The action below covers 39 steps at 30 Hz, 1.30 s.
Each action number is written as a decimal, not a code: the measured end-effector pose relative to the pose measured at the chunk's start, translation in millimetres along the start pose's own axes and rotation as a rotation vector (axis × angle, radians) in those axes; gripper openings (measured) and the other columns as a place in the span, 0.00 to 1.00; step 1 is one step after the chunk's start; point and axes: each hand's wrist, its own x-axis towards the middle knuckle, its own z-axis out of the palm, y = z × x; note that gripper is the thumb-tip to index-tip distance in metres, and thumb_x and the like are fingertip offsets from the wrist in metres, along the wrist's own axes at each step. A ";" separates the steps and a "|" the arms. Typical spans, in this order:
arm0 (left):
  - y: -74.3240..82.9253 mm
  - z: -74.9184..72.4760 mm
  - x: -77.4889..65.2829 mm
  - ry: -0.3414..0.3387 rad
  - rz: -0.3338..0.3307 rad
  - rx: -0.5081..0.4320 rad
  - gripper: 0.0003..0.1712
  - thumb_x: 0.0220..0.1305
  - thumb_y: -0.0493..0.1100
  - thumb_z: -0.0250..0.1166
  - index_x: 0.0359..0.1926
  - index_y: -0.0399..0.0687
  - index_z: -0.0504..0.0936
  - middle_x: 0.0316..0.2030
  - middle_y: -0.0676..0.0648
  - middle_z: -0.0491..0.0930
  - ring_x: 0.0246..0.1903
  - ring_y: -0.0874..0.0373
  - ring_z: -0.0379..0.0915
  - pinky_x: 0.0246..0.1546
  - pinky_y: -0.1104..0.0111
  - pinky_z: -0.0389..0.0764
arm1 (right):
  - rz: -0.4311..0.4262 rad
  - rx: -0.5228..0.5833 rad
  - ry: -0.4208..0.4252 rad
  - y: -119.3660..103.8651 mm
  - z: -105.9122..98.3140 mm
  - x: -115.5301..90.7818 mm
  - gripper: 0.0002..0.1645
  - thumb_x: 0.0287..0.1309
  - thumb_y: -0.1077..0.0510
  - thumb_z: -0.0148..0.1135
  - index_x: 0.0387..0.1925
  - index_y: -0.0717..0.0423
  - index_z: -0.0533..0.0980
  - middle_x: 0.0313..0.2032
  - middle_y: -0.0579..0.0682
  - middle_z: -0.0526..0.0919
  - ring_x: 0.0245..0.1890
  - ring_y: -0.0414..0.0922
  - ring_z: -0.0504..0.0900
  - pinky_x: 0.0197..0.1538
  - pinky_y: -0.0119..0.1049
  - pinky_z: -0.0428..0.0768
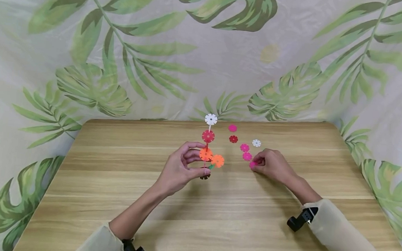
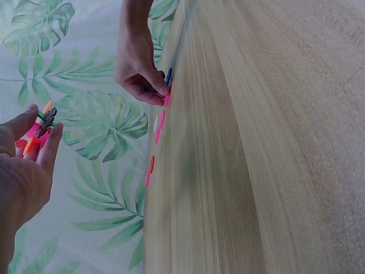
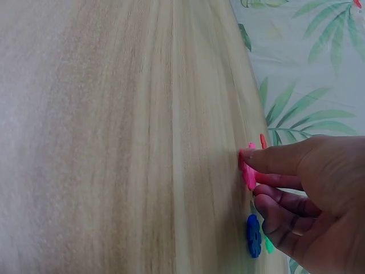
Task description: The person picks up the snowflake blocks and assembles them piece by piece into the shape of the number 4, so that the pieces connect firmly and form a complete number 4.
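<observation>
A leaf-printed pale cloth (image 1: pixel 226 72) backs the scene beyond the wood-grained table (image 1: pixel 214 229), and loose notched discs dot the far half of it: a round pink plastic disc (image 1: pixel 232 128) farthest back, a dark red disc (image 1: pixel 233 139) just nearer, two bright pink discs (image 1: pixel 247 156) close together, and a white slotted disc (image 1: pixel 256 143) off to their right. The right wrist view adds a blue disc (image 3: pixel 254 236) and a green disc (image 3: pixel 269 245) beside the right hand (image 1: pixel 272 167), which blocks both from the head camera. That hand is down low, thumb and fingertips together on a small magenta disc (image 1: pixel 252 165); whether it's clear of the wood, I can't tell. Over on the left, the left hand (image 1: pixel 180 167) has the slender chain of interlocked coloured discs (image 1: pixel 206 154) clamped between thumb and fingers, above the table, left of the loose pieces, the thumb covering part of its lower end. Long axis: straight up and down in the head view, the white top disc (image 1: pixel 211 119) at the far end, a pinkish-red disc (image 1: pixel 208 136) under it, orange next, a dark disc (image 1: pixel 204 177) at the bottom by the thumb. A second orange disc (image 1: pixel 218 161) juts rightward, toward the other hand, above a green piece (image 1: pixel 211 167).
</observation>
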 end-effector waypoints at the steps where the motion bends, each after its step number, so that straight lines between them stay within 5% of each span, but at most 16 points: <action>1: -0.1 0.0 0.2 -0.001 0.001 0.000 0.39 0.54 0.23 0.78 0.66 0.39 0.74 0.51 0.35 0.86 0.56 0.32 0.82 0.47 0.60 0.91 | 0.005 0.002 -0.003 0.4 0.0 0.0 0.09 0.58 0.60 0.80 0.37 0.60 0.89 0.31 0.47 0.87 0.31 0.39 0.83 0.37 0.35 0.83; 4: -0.2 -0.2 0.1 0.002 0.000 0.001 0.39 0.55 0.24 0.78 0.67 0.39 0.74 0.51 0.35 0.86 0.56 0.32 0.81 0.47 0.61 0.91 | 0.023 0.024 -0.019 1.5 -0.1 -0.4 0.09 0.57 0.60 0.80 0.37 0.59 0.87 0.30 0.46 0.86 0.31 0.39 0.82 0.36 0.33 0.82; 11: -0.4 1.2 0.6 -0.004 -0.008 0.005 0.39 0.54 0.24 0.78 0.66 0.40 0.75 0.51 0.36 0.86 0.51 0.51 0.86 0.47 0.60 0.91 | 0.007 0.118 -0.031 2.6 0.5 -4.7 0.10 0.59 0.64 0.79 0.39 0.56 0.84 0.32 0.44 0.87 0.33 0.39 0.84 0.38 0.31 0.84; 19: -0.5 1.8 0.7 -0.013 -0.007 -0.018 0.39 0.55 0.24 0.78 0.67 0.40 0.74 0.51 0.36 0.86 0.56 0.31 0.81 0.46 0.62 0.91 | -0.102 0.220 0.059 -11.4 -5.4 -8.7 0.07 0.60 0.64 0.78 0.39 0.51 0.87 0.34 0.43 0.89 0.34 0.44 0.87 0.38 0.32 0.85; 27: -0.4 2.5 0.4 -0.010 -0.026 -0.022 0.39 0.54 0.23 0.77 0.66 0.39 0.74 0.51 0.36 0.85 0.52 0.52 0.85 0.46 0.62 0.91 | -0.213 0.319 0.124 -37.6 -17.8 -11.3 0.09 0.59 0.65 0.78 0.40 0.50 0.88 0.37 0.42 0.90 0.35 0.43 0.86 0.37 0.35 0.86; 39: 0.4 5.3 0.2 -0.030 -0.038 -0.039 0.39 0.56 0.24 0.77 0.67 0.41 0.74 0.50 0.36 0.86 0.51 0.50 0.85 0.44 0.63 0.91 | -0.325 0.480 0.180 -63.9 -25.9 -14.4 0.13 0.58 0.72 0.75 0.41 0.53 0.88 0.38 0.45 0.90 0.35 0.42 0.85 0.41 0.31 0.86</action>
